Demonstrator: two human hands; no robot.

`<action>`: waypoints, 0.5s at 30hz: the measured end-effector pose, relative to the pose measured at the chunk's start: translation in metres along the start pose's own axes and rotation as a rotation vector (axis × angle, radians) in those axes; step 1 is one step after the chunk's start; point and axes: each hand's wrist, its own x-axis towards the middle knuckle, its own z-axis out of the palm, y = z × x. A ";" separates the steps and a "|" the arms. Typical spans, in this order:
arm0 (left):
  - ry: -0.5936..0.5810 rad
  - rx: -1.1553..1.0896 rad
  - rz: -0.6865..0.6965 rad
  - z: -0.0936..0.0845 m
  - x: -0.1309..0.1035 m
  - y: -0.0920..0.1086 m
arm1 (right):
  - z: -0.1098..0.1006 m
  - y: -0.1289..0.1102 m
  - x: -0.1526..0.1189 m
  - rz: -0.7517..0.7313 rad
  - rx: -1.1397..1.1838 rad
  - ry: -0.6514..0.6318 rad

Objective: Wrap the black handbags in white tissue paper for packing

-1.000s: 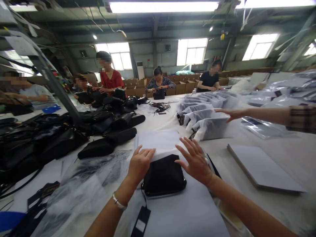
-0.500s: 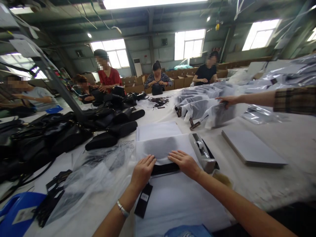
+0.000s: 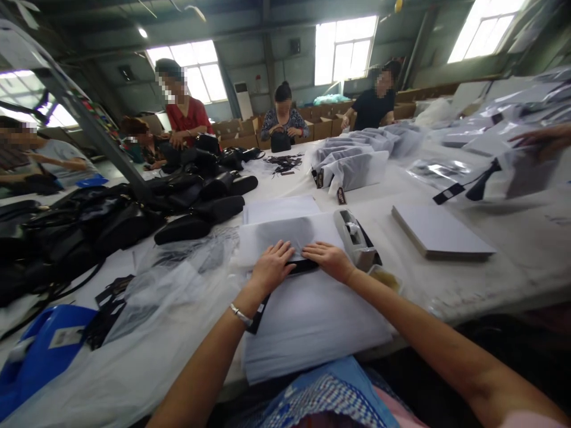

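A black bag (image 3: 307, 266) lies inside a thin whitish sleeve (image 3: 285, 232) on a stack of white sheets (image 3: 312, 321). My left hand (image 3: 273, 266) rests flat on the sleeve's near edge, fingers stretched out. Beside it my right hand (image 3: 329, 260) presses the same edge, fingers also extended. Part of a black tag (image 3: 259, 318) shows by my left wrist. A grey tape dispenser (image 3: 354, 235) stands just beyond my right hand.
Black bags (image 3: 129, 229) and a blue jug (image 3: 40, 351) are at left. Wrapped bags (image 3: 357, 163) stand ahead; a board stack (image 3: 441, 232) lies right. Another person's hand (image 3: 546, 139) holds a wrapped bag at far right. Several people work across the table.
My left hand has shifted right along the sleeve's edge, closer to my right hand. The other person's hand has carried a wrapped bag to the far right. The view has tilted down.
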 end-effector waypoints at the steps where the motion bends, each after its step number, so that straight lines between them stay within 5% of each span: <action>1: -0.017 0.000 -0.002 0.005 -0.004 0.000 | -0.005 -0.005 -0.005 0.015 0.023 -0.008; 8: -0.074 -0.060 0.023 0.011 -0.030 -0.006 | -0.040 -0.070 -0.044 0.147 0.431 -0.181; 15: -0.284 -0.156 0.081 -0.025 -0.011 -0.021 | -0.005 -0.136 0.002 0.036 0.299 -0.320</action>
